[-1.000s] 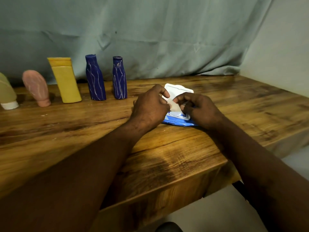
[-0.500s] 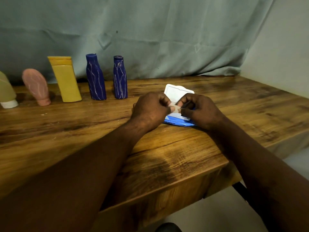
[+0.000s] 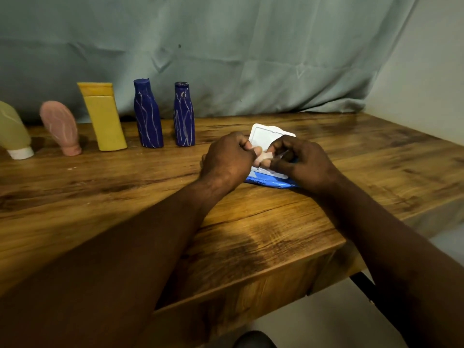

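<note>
A blue pack of wet wipes [image 3: 266, 182] lies on the wooden table [image 3: 125, 197], its white flip lid [image 3: 263, 134] standing open. My left hand [image 3: 226, 162] rests on the pack's left side with its fingers curled at the opening. My right hand [image 3: 303, 164] sits on the right side, fingers curled toward the same spot. Between both sets of fingertips a small pale bit of wipe [image 3: 266, 155] shows at the opening. Most of the pack is hidden under my hands.
Along the back of the table stand two dark blue bottles [image 3: 148, 114] [image 3: 184, 115], a yellow tube [image 3: 104, 116], a pink bottle [image 3: 61, 129] upside down and a pale yellow bottle [image 3: 12, 134] at the far left. A grey cloth [image 3: 226, 54] hangs behind. The table edge runs near right.
Both hands have closed in on the pack's opening. Their fingertips now meet over the pale wipe. The lid stays open and the pack has not moved.
</note>
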